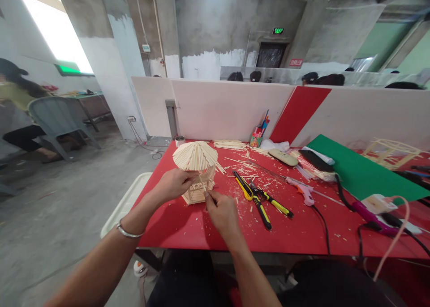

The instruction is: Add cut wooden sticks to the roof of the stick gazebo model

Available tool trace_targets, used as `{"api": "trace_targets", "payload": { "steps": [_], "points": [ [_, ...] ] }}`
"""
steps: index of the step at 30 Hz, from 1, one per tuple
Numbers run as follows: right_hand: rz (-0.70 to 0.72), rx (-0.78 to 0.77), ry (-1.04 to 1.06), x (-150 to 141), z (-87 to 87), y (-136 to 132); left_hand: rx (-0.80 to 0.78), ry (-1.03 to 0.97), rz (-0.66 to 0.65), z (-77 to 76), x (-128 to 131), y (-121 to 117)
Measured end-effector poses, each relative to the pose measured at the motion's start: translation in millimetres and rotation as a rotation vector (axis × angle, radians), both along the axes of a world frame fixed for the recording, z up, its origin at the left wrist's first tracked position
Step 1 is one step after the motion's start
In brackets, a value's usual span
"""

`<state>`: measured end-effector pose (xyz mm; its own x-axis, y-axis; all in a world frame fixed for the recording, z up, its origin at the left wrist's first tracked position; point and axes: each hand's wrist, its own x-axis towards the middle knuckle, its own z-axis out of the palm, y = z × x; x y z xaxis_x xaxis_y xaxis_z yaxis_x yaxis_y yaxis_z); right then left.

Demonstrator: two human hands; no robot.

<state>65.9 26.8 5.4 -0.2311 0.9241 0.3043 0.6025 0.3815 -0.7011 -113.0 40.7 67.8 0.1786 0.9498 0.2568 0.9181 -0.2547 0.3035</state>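
A: Item count at the work area?

B: One stick-built pavilion model (pixel 196 170) stands near the left front corner of the red table (pixel 188 228). One left hand (pixel 173 184), its fingers closed on the model's side under the roof. One right hand (pixel 221 211), fingers pinched narrow on a thin stick (pixel 204 187) that touches the model's lattice wall. Beside them: one yellow cutter (pixel 243 186), one pair of yellow-handled pliers (pixel 268 202), one glue gun (pixel 302 189).

A: Hidden or unclear?

B: The model's left wall is covered by the left hand. The stick's lower end is hidden inside the right fingers. A second stick frame (pixel 391 152) at far right is hard to make out.

A: Edges and room?

B: The model sits close to the table's left edge; bare red surface lies in front of both hands, tools just right
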Motion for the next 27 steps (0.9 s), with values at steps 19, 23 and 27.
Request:
{"api": "trace_targets", "payload": {
  "steps": [19,23,27],
  "points": [
    [0.066,0.421,-0.267,17.8,26.9,65.6,0.053,-0.502,0.259,-23.6,-15.9,4.9],
    [0.081,0.42,-0.265,17.4,25.2,72.7,0.004,-0.576,0.218,-26.2,-14.3,12.9],
    [0.081,0.423,-0.252,16.1,23.8,77.2,-0.036,-0.568,0.223,-18.4,-10.3,14.5]
  ]
}}
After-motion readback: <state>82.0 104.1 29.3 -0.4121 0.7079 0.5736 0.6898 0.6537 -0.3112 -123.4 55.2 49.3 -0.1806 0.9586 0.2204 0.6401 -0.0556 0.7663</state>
